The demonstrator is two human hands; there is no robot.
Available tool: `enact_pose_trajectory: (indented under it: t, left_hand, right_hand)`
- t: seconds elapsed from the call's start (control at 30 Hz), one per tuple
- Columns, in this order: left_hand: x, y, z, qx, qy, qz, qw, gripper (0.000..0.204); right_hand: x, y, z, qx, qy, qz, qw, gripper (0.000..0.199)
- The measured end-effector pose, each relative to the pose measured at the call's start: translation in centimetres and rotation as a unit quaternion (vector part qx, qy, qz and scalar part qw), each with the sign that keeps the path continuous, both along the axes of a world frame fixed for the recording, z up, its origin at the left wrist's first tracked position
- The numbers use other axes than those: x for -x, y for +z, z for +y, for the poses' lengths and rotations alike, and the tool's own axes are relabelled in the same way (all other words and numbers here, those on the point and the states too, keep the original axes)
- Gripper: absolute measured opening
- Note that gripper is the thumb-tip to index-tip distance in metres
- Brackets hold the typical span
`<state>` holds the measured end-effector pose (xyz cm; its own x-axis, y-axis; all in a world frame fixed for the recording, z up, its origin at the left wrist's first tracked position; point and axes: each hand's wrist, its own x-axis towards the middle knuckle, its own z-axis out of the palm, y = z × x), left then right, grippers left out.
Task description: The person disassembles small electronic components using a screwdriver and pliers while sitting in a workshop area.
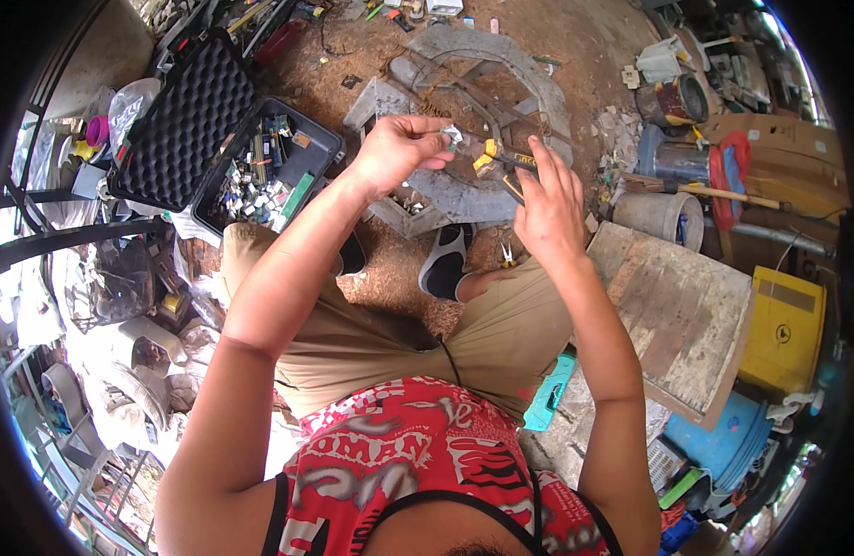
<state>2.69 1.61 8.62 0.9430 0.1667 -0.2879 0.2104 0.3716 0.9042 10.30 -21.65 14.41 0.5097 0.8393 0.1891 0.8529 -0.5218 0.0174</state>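
Note:
My left hand [401, 156] is closed, its thumb and fingertips pinching a small silver and green piece [452, 135] that looks like a bit of circuit board with metal on it. My right hand [551, 206] grips a yellow-and-black handled hand tool [510, 159], apparently pliers. The tool's front end points left toward the small piece; whether they touch is too small to tell. Both hands are above a grey many-sided frame [536, 93] on the ground. To the left, an open black case [327, 139] holds many small silver parts and green board strips [298, 195].
The case's foam-lined lid [191, 116] leans open at the far left. A small pair of yellow-handled pliers [508, 255] lies near my right foot. On the right are a wooden board [672, 310], a yellow case [784, 320], buckets [663, 218] and a teal case [549, 394].

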Motion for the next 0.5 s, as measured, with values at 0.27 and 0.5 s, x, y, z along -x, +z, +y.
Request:
enact_pose_trajectory:
  t: [0.27,0.5]
  left_hand:
    - [0.1,-0.3,-1.1,0.047,0.043,-0.007,0.998,0.038]
    - [0.0,-0.7,-1.5,0.089,0.066,0.042,0.993,0.032]
  right_hand:
    - [-0.8,-1.3,-0.2,0.01,-0.024,0.021,0.999,0.029]
    - [0.1,-1.2,0.0,-0.023,-0.065,0.116,0.991,0.016]
